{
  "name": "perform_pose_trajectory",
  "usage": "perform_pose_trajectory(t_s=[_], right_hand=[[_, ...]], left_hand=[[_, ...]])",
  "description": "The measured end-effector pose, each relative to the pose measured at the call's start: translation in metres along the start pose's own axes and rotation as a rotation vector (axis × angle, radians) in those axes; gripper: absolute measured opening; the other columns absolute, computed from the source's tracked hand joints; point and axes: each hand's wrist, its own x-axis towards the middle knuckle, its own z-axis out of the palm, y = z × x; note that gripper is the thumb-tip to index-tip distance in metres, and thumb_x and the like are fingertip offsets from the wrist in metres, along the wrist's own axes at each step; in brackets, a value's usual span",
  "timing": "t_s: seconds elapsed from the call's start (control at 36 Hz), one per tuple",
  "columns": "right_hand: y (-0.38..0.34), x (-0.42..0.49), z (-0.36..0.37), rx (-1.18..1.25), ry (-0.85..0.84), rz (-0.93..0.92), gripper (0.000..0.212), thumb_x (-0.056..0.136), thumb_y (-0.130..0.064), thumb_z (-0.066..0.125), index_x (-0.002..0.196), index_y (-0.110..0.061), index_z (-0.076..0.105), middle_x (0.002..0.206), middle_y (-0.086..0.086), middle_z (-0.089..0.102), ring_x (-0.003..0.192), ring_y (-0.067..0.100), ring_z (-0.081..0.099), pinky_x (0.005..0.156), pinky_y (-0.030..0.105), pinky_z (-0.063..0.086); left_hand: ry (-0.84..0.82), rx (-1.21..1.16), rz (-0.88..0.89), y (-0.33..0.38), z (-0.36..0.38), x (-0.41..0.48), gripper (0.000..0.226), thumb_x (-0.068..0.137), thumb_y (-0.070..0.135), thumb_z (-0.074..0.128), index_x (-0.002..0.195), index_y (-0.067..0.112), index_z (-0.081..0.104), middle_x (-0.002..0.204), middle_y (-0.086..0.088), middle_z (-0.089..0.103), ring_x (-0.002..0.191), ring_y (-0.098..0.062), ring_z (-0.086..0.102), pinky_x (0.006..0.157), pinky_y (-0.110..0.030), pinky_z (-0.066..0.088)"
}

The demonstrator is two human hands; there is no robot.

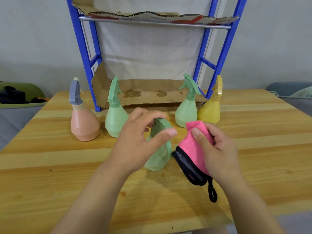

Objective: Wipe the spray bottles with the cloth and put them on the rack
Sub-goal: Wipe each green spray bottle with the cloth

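Light wood table [50, 166], plain grey wall as bkgd. Blue rack [81, 48] at table's far edge, ctr, two shelves showing, each lined w/ cardboard: lower sheet [148, 93] stained, upper sheet [152, 15] ragged at front edge. Four spray bottles upright on table in loose row just in front of rack: peach bottle [84, 124] w/ grey trigger out past rack's L post, L green bottle [115, 119] right in front of that post, R green bottle [186, 112] in front of rack's R post, yellow bottle [210, 110] just outside same post, body against or nearly against R green bottle. Fifth one, near green bottle [158, 156], well in front of rack, approx on its ctr line, blurred, base down at table level, tilted a little. L hand [135, 142] grasping it at spray head: fingers curled over top, thumb across near side. R hand [217, 149] alongside, toward rack's R-post side, clenched round pink cloth [190, 149] w/ black trim; thumb pressed on pink face, black loop hanging below. Cloth just beside bottle's body; touching or not, can't tell. Darker stains on wood around bottle's base. Off table, far L of rack, green tub [22, 93] w/ dark stuff inside; far R of rack, grey-blue tub [290, 90].
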Motion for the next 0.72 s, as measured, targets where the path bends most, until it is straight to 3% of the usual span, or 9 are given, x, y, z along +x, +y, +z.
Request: perform_pose_trajectory(t_s=[0.11, 0.17, 0.28, 0.36, 0.42, 0.58, 0.72], right_hand=[[0.004, -0.004, -0.002, -0.117, -0.03, -0.069, 0.016, 0.09, -0.037, 0.056, 0.102, -0.046, 0.062, 0.101, -0.026, 0.064, 0.098, -0.002, 0.059, 0.076, 0.008, 0.041], [0.006, -0.005, -0.002, -0.144, -0.038, -0.09, 0.019, 0.092, -0.034, 0.057, 0.107, -0.044, 0.062, 0.103, -0.024, 0.062, 0.102, -0.002, 0.057, 0.08, 0.006, 0.04], [0.01, -0.007, -0.002, -0.158, -0.015, -0.093, 0.029, 0.092, -0.02, 0.059, 0.118, -0.03, 0.064, 0.111, -0.018, 0.056, 0.108, -0.004, 0.052, 0.086, 0.003, 0.037], [0.01, -0.008, 0.0, -0.157, 0.023, -0.077, 0.033, 0.092, -0.017, 0.059, 0.122, -0.03, 0.063, 0.113, -0.015, 0.048, 0.11, -0.005, 0.047, 0.089, 0.002, 0.036], [0.01, -0.008, 0.003, -0.178, 0.06, -0.087, 0.034, 0.091, -0.017, 0.06, 0.124, -0.027, 0.063, 0.11, -0.013, 0.048, 0.107, -0.006, 0.047, 0.089, 0.002, 0.035], [0.011, -0.006, 0.021, -0.18, 0.208, -0.155, 0.029, 0.085, -0.015, 0.07, 0.106, -0.033, 0.06, 0.103, -0.01, 0.059, 0.099, -0.003, 0.055, 0.083, 0.009, 0.043], [0.017, -0.01, 0.042, -0.276, 0.26, -0.298, 0.017, 0.086, -0.013, 0.065, 0.102, -0.007, 0.063, 0.097, 0.001, 0.057, 0.088, 0.002, 0.051, 0.082, 0.006, 0.039]], left_hand=[[0.001, 0.016, 0.025, 0.003, 0.005, 0.0, 0.04, 0.072, 0.054, 0.067, 0.109, 0.04, 0.062, 0.105, 0.02, 0.054, 0.103, 0.002, 0.053, 0.083, -0.008, 0.041], [0.025, -0.023, 0.037, 0.004, 0.007, -0.001, 0.029, 0.079, 0.038, 0.067, 0.108, 0.04, 0.063, 0.104, 0.022, 0.059, 0.101, 0.004, 0.056, 0.081, -0.007, 0.041], [0.064, -0.174, -0.042, 0.002, 0.008, -0.004, 0.034, 0.085, 0.022, 0.069, 0.109, 0.044, 0.06, 0.097, 0.024, 0.068, 0.091, 0.005, 0.063, 0.077, -0.009, 0.045], [0.112, -0.252, -0.076, -0.001, 0.009, -0.007, 0.026, 0.083, 0.019, 0.071, 0.1, 0.039, 0.065, 0.093, 0.017, 0.071, 0.088, -0.003, 0.066, 0.077, -0.021, 0.052], [0.132, -0.287, -0.066, -0.001, 0.009, -0.008, 0.03, 0.083, 0.014, 0.069, 0.091, 0.043, 0.066, 0.089, 0.019, 0.071, 0.084, -0.001, 0.066, 0.075, -0.018, 0.051], [0.125, -0.293, -0.059, 0.002, 0.009, -0.007, 0.033, 0.081, 0.007, 0.068, 0.088, 0.04, 0.067, 0.078, 0.025, 0.07, 0.073, 0.007, 0.063, 0.065, -0.007, 0.044], [0.104, -0.291, -0.052, 0.002, 0.009, -0.008, 0.035, 0.082, 0.003, 0.067, 0.09, 0.038, 0.067, 0.069, 0.025, 0.067, 0.064, 0.008, 0.057, 0.061, -0.006, 0.043]])
